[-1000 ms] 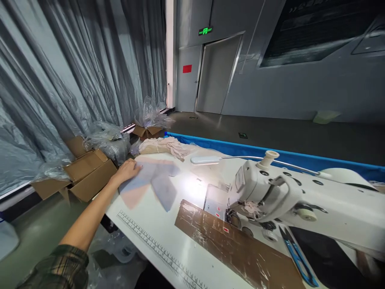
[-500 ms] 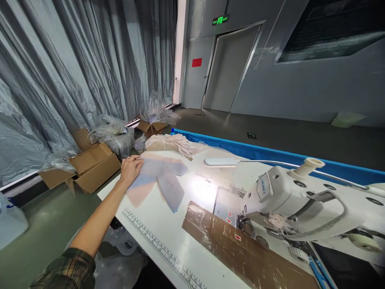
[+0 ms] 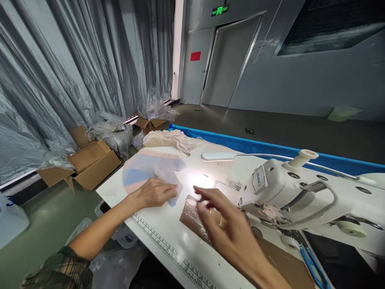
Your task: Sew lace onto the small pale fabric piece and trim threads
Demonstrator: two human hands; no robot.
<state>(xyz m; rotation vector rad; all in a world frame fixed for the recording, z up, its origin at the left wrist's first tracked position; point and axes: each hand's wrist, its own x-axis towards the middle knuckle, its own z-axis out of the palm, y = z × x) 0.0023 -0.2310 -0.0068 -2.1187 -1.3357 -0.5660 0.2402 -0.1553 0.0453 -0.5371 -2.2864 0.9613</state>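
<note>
Since the earlier pictures the left hand (image 3: 153,193) has come back from the far left corner of the desk (image 3: 168,237) toward its near edge, and the right hand (image 3: 224,222), unseen before, has come into view above the desk's middle. Both hands are open, clamped on nothing. The left hand lies palm down with its fingers spread flat on the near end of the fabric pieces (image 3: 150,170), a fan of thin pink and blue cut pieces spread on the left part of the desk, between the near edge and the far left corner. The right hand hovers with fingers loosely apart over the brown cardboard sheet (image 3: 192,216) that lies flat on the desk in front of the sewing machine (image 3: 288,192); its fingertips (image 3: 198,190) are just beside the left hand's, with a small gap between; whether they touch the sheet I cannot tell.

A printed ruler strip (image 3: 168,251) runs along the near edge of the desk, below both hands. The white machine takes up the right half of the desk, its lamp (image 3: 218,156) on a thin arm shining a bright patch onto the surface near the fabric. A heap of cream lace (image 3: 168,138) sits at the far left corner, against the blue rim. Blue-handled scissors (image 3: 311,265) lie near the right edge. On the floor to the left stand open cardboard boxes (image 3: 87,164) with clear plastic bags.
</note>
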